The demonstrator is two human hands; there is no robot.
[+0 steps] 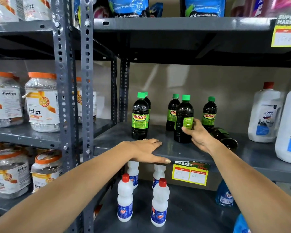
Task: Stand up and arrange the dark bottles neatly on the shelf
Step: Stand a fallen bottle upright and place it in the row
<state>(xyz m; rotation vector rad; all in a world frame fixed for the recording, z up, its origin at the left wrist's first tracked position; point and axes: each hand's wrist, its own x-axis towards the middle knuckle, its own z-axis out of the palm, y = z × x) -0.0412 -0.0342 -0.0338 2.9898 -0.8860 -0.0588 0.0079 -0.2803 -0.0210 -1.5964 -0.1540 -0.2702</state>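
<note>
Right hand (197,135) wrapped around the lower body of an upright dark bottle (183,118) near the front middle of the grey shelf (175,148), fingers across the green label, thumb on the near side; firmly holding it. Left hand (146,151) flat and spread on the shelf's front edge, gripping nothing. Four more dark bottles upright: two at the left (140,116), one behind the held one (171,113), one to its right (209,113). Another dark bottle on its side (225,137) just right of the wrist, not yet stood up. Probably full plastic, so fairly heavy, rigid, smooth and a little slippery; best taken around the labelled waist, not the green cap. Labels read "SUNNY". Elsewhere, "fitfizz" on the jars (42,105) to the left, "MARKET" on the yellow price tag (190,174), and what looks like "Domex" on the white jug (265,115).
</note>
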